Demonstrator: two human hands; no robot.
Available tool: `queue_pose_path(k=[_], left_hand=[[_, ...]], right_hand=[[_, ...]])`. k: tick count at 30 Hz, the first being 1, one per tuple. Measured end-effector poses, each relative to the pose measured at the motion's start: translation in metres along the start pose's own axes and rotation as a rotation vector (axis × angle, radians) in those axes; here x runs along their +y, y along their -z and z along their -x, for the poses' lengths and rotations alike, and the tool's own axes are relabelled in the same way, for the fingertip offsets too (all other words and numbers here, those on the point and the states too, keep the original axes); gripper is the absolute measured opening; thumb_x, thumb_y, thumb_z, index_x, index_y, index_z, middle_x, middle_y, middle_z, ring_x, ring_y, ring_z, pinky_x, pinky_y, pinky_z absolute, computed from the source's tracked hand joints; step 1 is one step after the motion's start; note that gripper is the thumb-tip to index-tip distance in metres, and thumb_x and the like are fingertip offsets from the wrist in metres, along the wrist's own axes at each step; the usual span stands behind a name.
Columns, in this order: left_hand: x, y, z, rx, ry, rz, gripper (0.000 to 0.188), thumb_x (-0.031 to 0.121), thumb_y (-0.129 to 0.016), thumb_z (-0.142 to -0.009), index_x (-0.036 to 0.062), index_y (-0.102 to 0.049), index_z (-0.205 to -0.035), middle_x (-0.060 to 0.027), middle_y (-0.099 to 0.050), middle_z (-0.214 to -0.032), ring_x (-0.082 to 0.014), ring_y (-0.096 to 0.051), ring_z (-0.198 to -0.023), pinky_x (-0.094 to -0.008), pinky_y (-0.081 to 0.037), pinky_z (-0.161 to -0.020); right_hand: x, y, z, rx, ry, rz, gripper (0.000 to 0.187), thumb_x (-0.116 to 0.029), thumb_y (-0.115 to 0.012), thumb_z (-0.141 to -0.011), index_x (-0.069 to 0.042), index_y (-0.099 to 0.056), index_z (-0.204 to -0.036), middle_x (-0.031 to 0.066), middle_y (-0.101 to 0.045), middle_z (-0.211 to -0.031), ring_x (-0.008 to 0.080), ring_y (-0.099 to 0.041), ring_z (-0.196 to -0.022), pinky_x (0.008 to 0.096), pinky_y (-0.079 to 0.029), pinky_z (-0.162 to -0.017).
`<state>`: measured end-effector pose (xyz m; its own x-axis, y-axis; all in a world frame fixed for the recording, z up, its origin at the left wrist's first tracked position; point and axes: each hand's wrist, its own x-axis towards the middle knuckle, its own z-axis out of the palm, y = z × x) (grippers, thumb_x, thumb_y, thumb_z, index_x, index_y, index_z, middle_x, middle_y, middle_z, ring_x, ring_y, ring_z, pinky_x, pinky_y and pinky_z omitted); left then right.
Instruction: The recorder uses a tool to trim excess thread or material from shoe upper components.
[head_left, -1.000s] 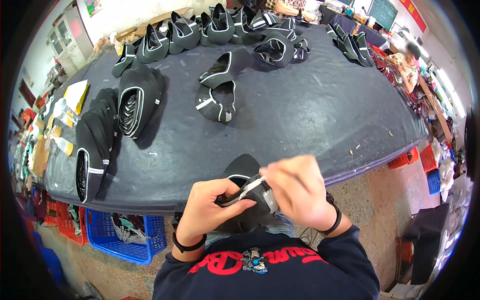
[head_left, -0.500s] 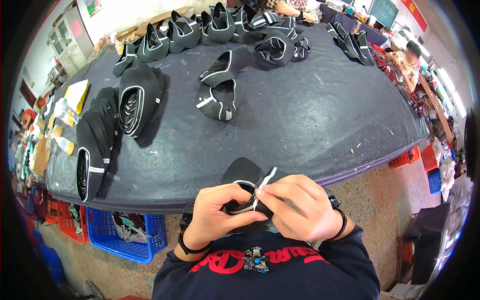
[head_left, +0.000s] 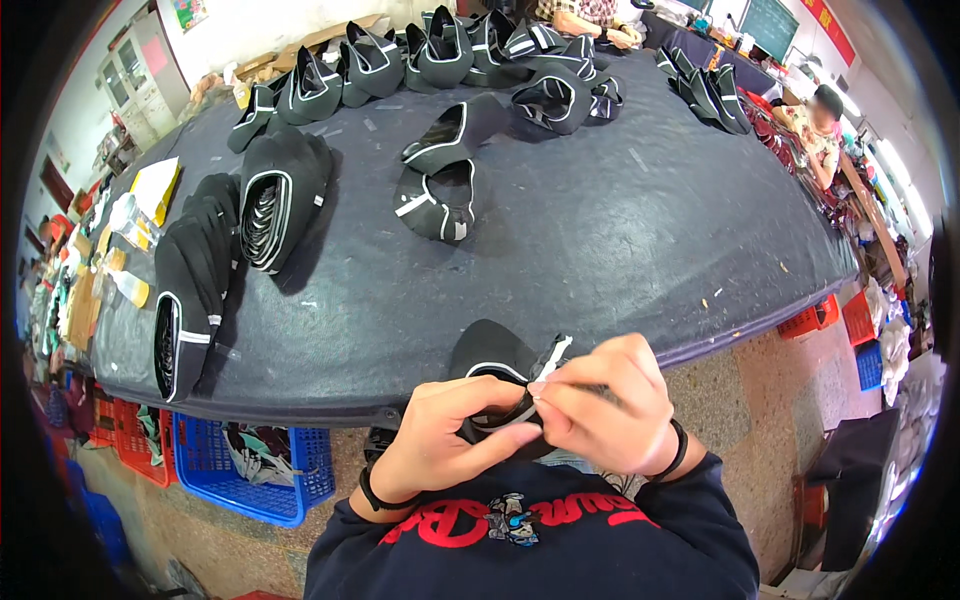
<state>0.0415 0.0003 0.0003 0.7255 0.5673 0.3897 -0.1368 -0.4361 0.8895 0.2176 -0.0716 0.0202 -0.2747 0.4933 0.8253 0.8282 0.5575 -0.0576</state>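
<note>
A black sun visor (head_left: 488,345) with white edging is held at the table's near edge, its brim turned away from me. My left hand (head_left: 448,430) is closed on its band, thumb below and fingers above. My right hand (head_left: 612,408) pinches the right end of the band, where a narrow white strip (head_left: 556,356) sticks up past the fingertips. The fingers hide part of the band and the exact join with the strip. Farther off, two similar visors (head_left: 455,130) lie one against the other in the middle of the dark-covered table (head_left: 600,240).
Nested stacks of black visors (head_left: 285,190) stand at the left, with more visors (head_left: 370,70) along the far side and a small group (head_left: 708,95) at far right. A bottle (head_left: 128,285) lies at the left edge. Below is a blue basket (head_left: 310,490). Two people sit beyond.
My right hand has shifted slightly right and up, its fingers curling closer around the band's end. The white strip has moved right with it. My left hand keeps its hold, turned slightly.
</note>
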Motion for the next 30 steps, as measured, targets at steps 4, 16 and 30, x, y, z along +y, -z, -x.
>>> queue_pose_path(k=[4, 16, 30], left_hand=[[-0.004, -0.018, 0.005, 0.237, 0.174, 0.375, 0.019, -0.001, -0.068, -0.078, -0.0009, -0.061, -0.095, -0.0068, -0.065, -0.081, -0.0096, -0.063, -0.072, -0.0214, -0.05, -0.065], [-0.001, -0.023, -0.008, 0.398, 0.132, 0.298, 0.014, -0.007, -0.061, -0.081, -0.0049, -0.064, -0.095, -0.0083, -0.065, -0.085, -0.0107, -0.063, -0.078, -0.022, -0.052, -0.069], [-0.008, -0.02, -0.011, 0.414, -0.126, -0.307, 0.014, -0.003, -0.069, -0.072, 0.0005, -0.066, -0.085, -0.0088, -0.065, -0.072, -0.0159, -0.064, -0.06, -0.0223, -0.049, -0.053]], right_hand=[[0.005, -0.01, 0.001, -0.003, -0.233, -0.22, 0.019, 0.001, -0.071, -0.065, -0.004, -0.061, -0.081, 0.0061, -0.058, -0.083, 0.024, -0.052, -0.073, 0.032, -0.044, -0.064], [0.007, -0.012, 0.002, -0.051, -0.381, -0.308, 0.022, 0.001, -0.072, -0.063, -0.007, -0.061, -0.08, 0.0049, -0.057, -0.082, 0.0228, -0.051, -0.076, 0.033, -0.041, -0.068], [0.009, -0.015, 0.002, -0.077, -0.404, -0.316, 0.022, 0.002, -0.071, -0.063, -0.008, -0.059, -0.078, 0.0046, -0.055, -0.081, 0.0232, -0.05, -0.076, 0.0328, -0.039, -0.068]])
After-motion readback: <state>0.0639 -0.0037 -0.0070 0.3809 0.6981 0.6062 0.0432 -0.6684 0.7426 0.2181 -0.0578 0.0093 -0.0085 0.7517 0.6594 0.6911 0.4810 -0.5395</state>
